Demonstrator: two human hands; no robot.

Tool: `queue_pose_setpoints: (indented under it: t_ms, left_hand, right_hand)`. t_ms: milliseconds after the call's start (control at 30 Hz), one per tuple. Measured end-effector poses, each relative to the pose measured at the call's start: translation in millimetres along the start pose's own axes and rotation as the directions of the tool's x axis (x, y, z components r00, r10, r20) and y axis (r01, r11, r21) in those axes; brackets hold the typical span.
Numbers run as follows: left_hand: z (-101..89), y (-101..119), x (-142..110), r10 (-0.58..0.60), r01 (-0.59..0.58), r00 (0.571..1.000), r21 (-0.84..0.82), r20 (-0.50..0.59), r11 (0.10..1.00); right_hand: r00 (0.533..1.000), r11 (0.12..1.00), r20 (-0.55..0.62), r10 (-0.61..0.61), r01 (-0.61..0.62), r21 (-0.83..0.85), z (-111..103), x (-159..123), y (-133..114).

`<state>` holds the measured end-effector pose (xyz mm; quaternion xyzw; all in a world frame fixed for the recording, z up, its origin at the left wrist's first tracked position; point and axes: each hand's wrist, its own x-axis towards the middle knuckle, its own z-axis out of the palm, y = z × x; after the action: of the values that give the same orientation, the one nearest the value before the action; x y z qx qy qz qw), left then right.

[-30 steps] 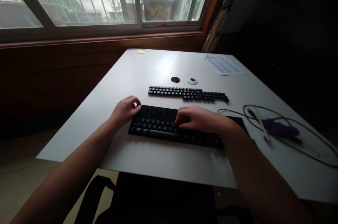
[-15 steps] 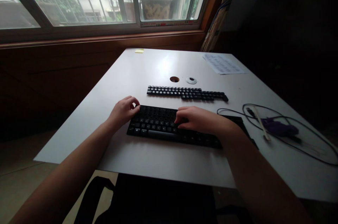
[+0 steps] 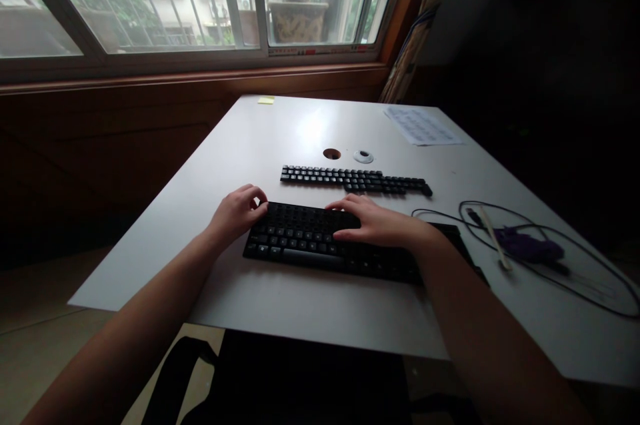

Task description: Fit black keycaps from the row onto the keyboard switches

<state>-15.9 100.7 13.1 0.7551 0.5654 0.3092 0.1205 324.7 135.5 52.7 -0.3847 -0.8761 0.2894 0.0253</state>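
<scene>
A black keyboard (image 3: 313,258) lies on the white table in front of me. Keycaps fill its lower rows, while the upper rows look bare and dark. My left hand (image 3: 241,210) pinches the keyboard's far left corner between thumb and fingers. Over the middle of the keyboard is my right hand (image 3: 367,219), thumb and fingers apart, with nothing visible between them. It hides part of the keys beneath. Just beyond the keyboard, loose black keycaps (image 3: 325,175) stand in tight rows on the table.
To the right lie a looped black cable (image 3: 440,213), a brush with a pale handle (image 3: 493,235) and a purple cloth-like bundle (image 3: 530,245). Printed sheets (image 3: 423,125) rest at the far right. A round hole (image 3: 332,154) and a ring-shaped cover (image 3: 363,157) are behind the keycaps.
My right hand has opened from a bent-finger pinch over the keys, its fingers now stretched toward the keyboard's far side. My left hand keeps its hold on the corner.
</scene>
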Motion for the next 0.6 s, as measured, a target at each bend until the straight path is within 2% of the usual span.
queue_pose_setpoints:
  t_ms: [233, 600]
  left_hand:
    - [-0.1, -0.1, 0.3, -0.002, 0.002, 1.000, 0.006, -0.001, 1.000]
    - [0.6, -0.7, -0.1, -0.011, 0.011, 1.000, -0.002, -0.010, 1.000]
  right_hand:
    - [0.999, 0.998, 0.025, 0.029, -0.031, 0.052, 2.2, 6.2, 3.1]
    - [0.999, 0.999, 0.024, 0.026, -0.027, 0.033, 3.6, 6.7, 5.8]
